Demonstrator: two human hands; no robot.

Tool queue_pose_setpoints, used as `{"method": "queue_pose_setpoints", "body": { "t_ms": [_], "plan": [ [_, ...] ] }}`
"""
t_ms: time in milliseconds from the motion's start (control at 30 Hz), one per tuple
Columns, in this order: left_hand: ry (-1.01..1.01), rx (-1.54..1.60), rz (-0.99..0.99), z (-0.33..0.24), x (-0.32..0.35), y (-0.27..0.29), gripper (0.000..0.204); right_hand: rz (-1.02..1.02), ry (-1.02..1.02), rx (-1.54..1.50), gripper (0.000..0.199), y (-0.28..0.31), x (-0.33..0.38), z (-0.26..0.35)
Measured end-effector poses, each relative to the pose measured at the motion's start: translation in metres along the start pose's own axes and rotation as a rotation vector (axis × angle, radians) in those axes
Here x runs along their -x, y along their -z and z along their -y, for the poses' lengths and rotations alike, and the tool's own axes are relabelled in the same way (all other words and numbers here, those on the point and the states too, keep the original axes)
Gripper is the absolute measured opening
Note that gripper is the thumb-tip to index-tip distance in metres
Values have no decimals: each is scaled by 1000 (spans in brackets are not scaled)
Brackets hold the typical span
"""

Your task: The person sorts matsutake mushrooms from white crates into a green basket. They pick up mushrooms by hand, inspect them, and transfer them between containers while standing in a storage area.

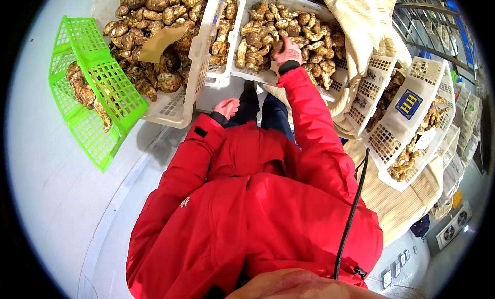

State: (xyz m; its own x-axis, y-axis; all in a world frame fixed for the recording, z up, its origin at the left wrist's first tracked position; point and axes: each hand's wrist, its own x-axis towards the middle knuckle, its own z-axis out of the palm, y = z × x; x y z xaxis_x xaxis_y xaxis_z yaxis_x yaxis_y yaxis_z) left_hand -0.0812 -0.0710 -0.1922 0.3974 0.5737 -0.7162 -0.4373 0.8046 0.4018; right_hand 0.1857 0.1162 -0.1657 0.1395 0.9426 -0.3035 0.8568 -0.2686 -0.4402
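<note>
Far left: a green basket (98, 87) tipped on edge, a few mushrooms inside. Beside it, a white crate (198, 46) heaped with mushrooms (149, 20). Left hand (227, 108) hanging by the knee, loosely curled, holding nothing. Right hand (286, 52) reaching into the middle crate (247, 2), fingers closed around one mushroom (277, 47). More white baskets (407, 108) stacked at right.

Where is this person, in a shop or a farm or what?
Probably a cold sorting or storage room for mushrooms. White plastic crates are piled with brown mushrooms, a green basket holds a few more, and the right hand reaches into one crate. The thick red jacket suggests cold.
</note>
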Motion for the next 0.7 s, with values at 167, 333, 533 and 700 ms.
{"method": "queue_pose_setpoints", "body": {
  "t_ms": [167,333,533,700],
  "plan": [
    [-22,-174,-185,-49,-2,-83,21,92,-54,-1064,64,30,7,-59],
    [-347,-276,-102,-87,-13,-138,32,351,52,-1325,54,70,26,-61],
    [-119,-315,111,-95,-31,-163,50,519,219,-969,57,103,50,-20],
    [307,-574,49,-87,-32,-154,37,808,30,-1004,51,61,62,-24]
  ]
}}
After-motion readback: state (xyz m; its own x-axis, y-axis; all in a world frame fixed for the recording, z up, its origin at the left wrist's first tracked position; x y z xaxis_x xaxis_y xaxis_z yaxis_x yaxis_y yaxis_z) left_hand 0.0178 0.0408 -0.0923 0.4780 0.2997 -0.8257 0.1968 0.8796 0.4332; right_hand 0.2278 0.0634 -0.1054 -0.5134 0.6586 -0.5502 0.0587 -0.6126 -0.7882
